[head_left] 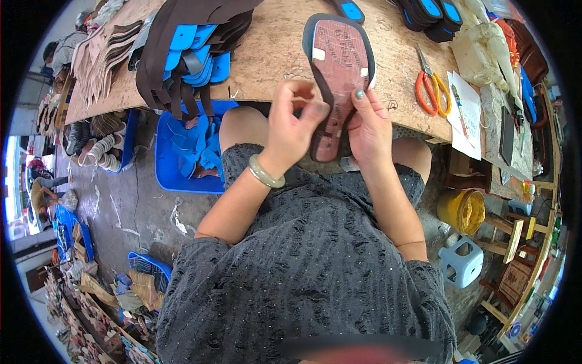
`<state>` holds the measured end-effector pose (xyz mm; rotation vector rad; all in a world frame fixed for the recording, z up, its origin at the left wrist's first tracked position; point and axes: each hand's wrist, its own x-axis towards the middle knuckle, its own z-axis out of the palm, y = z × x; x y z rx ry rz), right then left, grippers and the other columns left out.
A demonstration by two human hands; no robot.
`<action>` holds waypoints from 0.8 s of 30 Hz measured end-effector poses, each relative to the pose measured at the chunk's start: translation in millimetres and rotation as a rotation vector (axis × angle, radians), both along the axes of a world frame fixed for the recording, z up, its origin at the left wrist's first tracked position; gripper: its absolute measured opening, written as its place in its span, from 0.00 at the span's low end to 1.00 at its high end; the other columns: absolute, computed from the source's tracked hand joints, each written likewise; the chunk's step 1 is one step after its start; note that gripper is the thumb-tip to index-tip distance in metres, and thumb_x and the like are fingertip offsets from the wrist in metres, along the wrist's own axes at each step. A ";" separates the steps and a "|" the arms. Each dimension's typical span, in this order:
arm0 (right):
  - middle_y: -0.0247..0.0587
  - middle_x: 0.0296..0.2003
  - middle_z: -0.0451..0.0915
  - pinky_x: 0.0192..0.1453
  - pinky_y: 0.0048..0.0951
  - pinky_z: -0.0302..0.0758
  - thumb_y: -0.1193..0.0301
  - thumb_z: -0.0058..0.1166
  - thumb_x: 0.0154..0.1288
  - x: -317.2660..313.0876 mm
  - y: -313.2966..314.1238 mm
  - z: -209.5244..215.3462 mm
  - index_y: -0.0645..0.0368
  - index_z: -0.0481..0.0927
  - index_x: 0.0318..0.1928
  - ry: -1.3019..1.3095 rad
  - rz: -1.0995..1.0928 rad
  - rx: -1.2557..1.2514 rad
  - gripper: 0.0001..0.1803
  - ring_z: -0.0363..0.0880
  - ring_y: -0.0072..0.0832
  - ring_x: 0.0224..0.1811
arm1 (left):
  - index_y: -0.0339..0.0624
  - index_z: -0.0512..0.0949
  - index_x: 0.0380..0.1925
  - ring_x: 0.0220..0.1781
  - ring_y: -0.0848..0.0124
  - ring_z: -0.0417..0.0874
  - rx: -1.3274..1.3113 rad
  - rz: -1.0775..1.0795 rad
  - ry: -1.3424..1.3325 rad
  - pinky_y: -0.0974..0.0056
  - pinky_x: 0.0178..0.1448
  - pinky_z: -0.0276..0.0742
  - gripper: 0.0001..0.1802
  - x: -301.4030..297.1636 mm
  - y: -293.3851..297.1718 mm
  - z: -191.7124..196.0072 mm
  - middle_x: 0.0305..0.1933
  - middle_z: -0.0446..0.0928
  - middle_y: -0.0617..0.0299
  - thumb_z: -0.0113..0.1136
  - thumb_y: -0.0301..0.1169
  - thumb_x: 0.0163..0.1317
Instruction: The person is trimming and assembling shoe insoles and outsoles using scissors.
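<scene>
Sandal sole, reddish-brown with a dark rim, is held upright above the lap, its toe end rising over the edge of the wooden workbench; two small pale tabs sit on its face, one at each side rim, and faint print runs across it, too small to make out. Left hand is closed on the sole's lower left edge, fingers curled around a dark strap that crosses the sole there; a pale green bangle sits on that wrist. Right hand grips the lower right edge, thumb pressed on the sole's face, nail painted teal. Both forearms come up from the lap, elbows bent, over a dark grey textured garment. Beyond the grip to the right, orange-handled scissors lie on the bench beside white paper sheets. Beyond the grip to the left, stacked brown and blue cut pieces overhang the bench edge above a blue tray on the concrete floor. Lower right of the hands stand a yellow bucket and a pale blue plastic stool.
</scene>
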<state>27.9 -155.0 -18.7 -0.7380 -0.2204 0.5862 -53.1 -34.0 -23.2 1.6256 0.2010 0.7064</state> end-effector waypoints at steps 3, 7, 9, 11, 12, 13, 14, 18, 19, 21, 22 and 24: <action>0.36 0.43 0.79 0.50 0.24 0.74 0.72 0.49 0.70 -10.2 10.7 14.6 0.64 0.74 0.51 0.001 -0.020 -0.003 0.12 0.77 0.21 0.44 | 0.30 0.65 0.59 0.57 0.69 0.73 -0.495 -0.322 -0.164 0.64 0.61 0.69 0.31 3.2 7.4 23.9 0.58 0.71 0.53 0.34 0.48 0.74; 0.35 0.46 0.78 0.52 0.23 0.72 0.71 0.49 0.70 -15.5 17.9 1.1 0.64 0.72 0.54 -0.099 -0.012 -0.074 0.15 0.75 0.19 0.47 | 0.32 0.71 0.53 0.53 0.70 0.76 -0.462 -0.216 -0.111 0.66 0.57 0.71 0.25 15.0 0.7 11.3 0.52 0.76 0.57 0.31 0.41 0.76; 0.33 0.47 0.78 0.52 0.23 0.72 0.71 0.47 0.71 -17.8 19.7 2.1 0.64 0.72 0.55 -0.139 0.010 -0.113 0.16 0.74 0.17 0.47 | 0.32 0.72 0.51 0.50 0.70 0.78 -0.238 -0.067 -0.044 0.67 0.55 0.73 0.24 15.7 5.6 -0.4 0.48 0.77 0.57 0.32 0.39 0.75; 0.33 0.48 0.77 0.53 0.23 0.71 0.70 0.47 0.71 -23.1 16.0 -5.0 0.64 0.71 0.56 -0.237 0.130 -0.227 0.17 0.74 0.18 0.49 | 0.31 0.72 0.52 0.51 0.69 0.78 -0.330 -0.029 -0.056 0.64 0.57 0.72 0.25 15.6 9.0 8.7 0.50 0.77 0.54 0.30 0.40 0.75; 0.36 0.53 0.75 0.59 0.25 0.68 0.69 0.48 0.70 -22.3 16.4 -0.9 0.63 0.68 0.61 -0.308 0.203 -0.245 0.21 0.72 0.21 0.54 | 0.30 0.71 0.54 0.53 0.67 0.78 -0.426 -0.001 -0.062 0.62 0.59 0.72 0.27 18.0 11.2 17.8 0.52 0.76 0.52 0.28 0.41 0.75; 0.39 0.58 0.71 0.63 0.28 0.65 0.70 0.51 0.68 -20.9 17.2 4.4 0.62 0.59 0.67 -0.354 0.277 -0.183 0.30 0.69 0.24 0.58 | 0.30 0.71 0.54 0.53 0.67 0.78 -0.587 0.029 -0.165 0.62 0.59 0.73 0.28 20.0 13.7 36.2 0.51 0.77 0.51 0.27 0.42 0.75; 0.40 0.60 0.69 0.64 0.29 0.64 0.71 0.51 0.68 -21.5 17.9 11.1 0.61 0.54 0.70 -0.291 0.319 -0.146 0.33 0.69 0.25 0.60 | 0.30 0.71 0.54 0.52 0.66 0.79 -0.638 -0.036 -0.174 0.62 0.58 0.73 0.28 23.8 25.3 34.6 0.51 0.77 0.52 0.27 0.43 0.75; 0.44 0.60 0.69 0.64 0.32 0.66 0.77 0.47 0.65 -5.2 21.6 27.5 0.54 0.46 0.73 -0.048 0.437 -0.106 0.39 0.71 0.32 0.60 | 0.34 0.74 0.50 0.46 0.69 0.81 -0.359 -0.130 0.002 0.64 0.51 0.77 0.22 28.3 86.8 44.9 0.48 0.78 0.55 0.40 0.41 0.73; 0.45 0.59 0.70 0.63 0.33 0.68 0.79 0.45 0.64 4.7 24.9 31.2 0.53 0.46 0.73 0.042 0.450 -0.104 0.39 0.72 0.33 0.59 | 0.35 0.76 0.47 0.45 0.70 0.81 -0.070 -0.057 0.095 0.65 0.49 0.77 0.19 30.4 105.8 45.6 0.47 0.79 0.56 0.46 0.40 0.71; 0.46 0.55 0.73 0.56 0.30 0.74 0.81 0.43 0.62 39.4 38.8 30.0 0.58 0.52 0.71 0.018 0.302 -0.136 0.36 0.76 0.29 0.54 | 0.37 0.76 0.50 0.46 0.68 0.79 0.491 0.283 0.092 0.66 0.50 0.75 0.17 35.2 155.7 65.6 0.48 0.77 0.56 0.52 0.37 0.68; 0.46 0.52 0.76 0.52 0.28 0.76 0.80 0.43 0.62 55.7 46.6 38.7 0.60 0.54 0.70 -0.011 0.222 -0.111 0.34 0.78 0.27 0.50 | 0.36 0.75 0.50 0.46 0.64 0.78 0.776 0.468 0.158 0.63 0.51 0.74 0.19 35.8 183.8 80.5 0.47 0.76 0.54 0.55 0.38 0.66; 0.44 0.44 0.81 0.48 0.26 0.77 0.77 0.45 0.60 108.7 63.8 53.9 0.63 0.66 0.64 -0.378 0.082 -0.347 0.28 0.81 0.26 0.42 | 0.36 0.76 0.48 0.49 0.56 0.76 1.203 0.789 0.340 0.57 0.52 0.74 0.22 32.6 227.6 98.8 0.44 0.75 0.51 0.59 0.42 0.61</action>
